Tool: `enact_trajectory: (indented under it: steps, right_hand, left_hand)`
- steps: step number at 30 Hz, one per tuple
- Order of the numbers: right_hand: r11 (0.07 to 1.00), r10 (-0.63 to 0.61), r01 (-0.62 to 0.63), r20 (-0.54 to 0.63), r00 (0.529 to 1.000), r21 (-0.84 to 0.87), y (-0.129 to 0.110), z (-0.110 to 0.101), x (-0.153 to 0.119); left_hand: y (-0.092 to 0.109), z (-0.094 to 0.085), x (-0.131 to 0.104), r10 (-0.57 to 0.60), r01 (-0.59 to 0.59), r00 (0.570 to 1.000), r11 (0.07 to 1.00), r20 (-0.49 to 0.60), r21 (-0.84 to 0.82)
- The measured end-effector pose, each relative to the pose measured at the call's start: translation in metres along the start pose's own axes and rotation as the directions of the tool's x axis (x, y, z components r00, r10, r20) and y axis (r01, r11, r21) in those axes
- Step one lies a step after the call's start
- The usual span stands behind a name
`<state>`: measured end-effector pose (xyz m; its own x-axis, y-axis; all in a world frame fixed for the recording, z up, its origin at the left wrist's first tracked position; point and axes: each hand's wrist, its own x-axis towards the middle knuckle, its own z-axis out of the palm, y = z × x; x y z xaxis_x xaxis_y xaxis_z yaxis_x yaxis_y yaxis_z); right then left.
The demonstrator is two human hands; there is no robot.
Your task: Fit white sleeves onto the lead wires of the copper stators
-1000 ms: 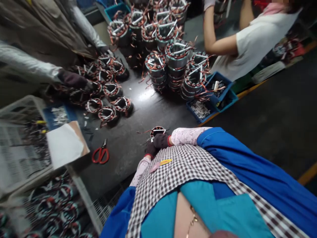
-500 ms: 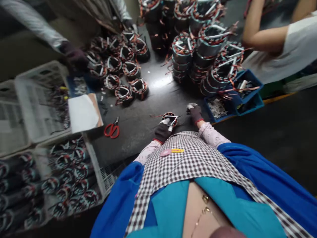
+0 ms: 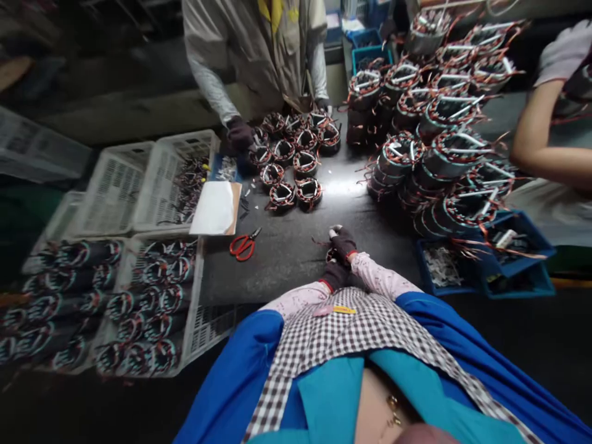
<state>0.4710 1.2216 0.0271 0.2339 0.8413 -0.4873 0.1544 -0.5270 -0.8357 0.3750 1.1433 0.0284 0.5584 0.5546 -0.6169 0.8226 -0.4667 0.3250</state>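
Observation:
In the head view, my gloved left hand (image 3: 337, 275) is low at the table's front edge, closed on a small wound motor stator (image 3: 330, 254). Most of that stator is hidden behind my hands; a thin lead sticks out on its left. My gloved right hand (image 3: 343, 242) lies right over it, fingers curled and pale fingertips bunched. What those fingers pinch is hidden. Red-handled scissors (image 3: 243, 245) rest on the dark table (image 3: 287, 265) to the left of my hands.
Several stators (image 3: 309, 192) stand at mid-table, where a co-worker's gloved hand (image 3: 240, 134) reaches in. Tall stator stacks (image 3: 435, 160) rise at right, beside blue bins (image 3: 446, 290). Left are white crates (image 3: 197, 345) of stators and a white pad (image 3: 213, 208). Another person's arm (image 3: 531, 135) is far right.
My right hand has moved left onto the stator, which now mostly disappears behind my hands. The view has shifted, so the table's far side and the co-worker's torso show more.

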Motion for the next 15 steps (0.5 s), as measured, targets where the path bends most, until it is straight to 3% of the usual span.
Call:
enact_trajectory:
  steps: [4,10,15]
  right_hand:
    - [0.999,-0.014,0.011,-0.064,0.998,-0.048,0.011,-0.031,0.004]
    - [0.948,-0.026,-0.063,-0.274,0.961,-0.311,0.061,-0.109,-0.012]
    - [0.835,-0.112,-0.079,-0.310,0.944,-0.544,0.094,-0.121,-0.011]
  left_hand:
    - [-0.035,-0.026,-0.003,0.012,-0.011,1.000,0.998,-0.006,0.068]
    - [-0.115,-0.108,0.030,-0.064,0.080,0.992,0.985,-0.107,0.153]
    - [-0.157,-0.168,0.059,-0.080,0.116,0.980,0.974,-0.181,0.194]
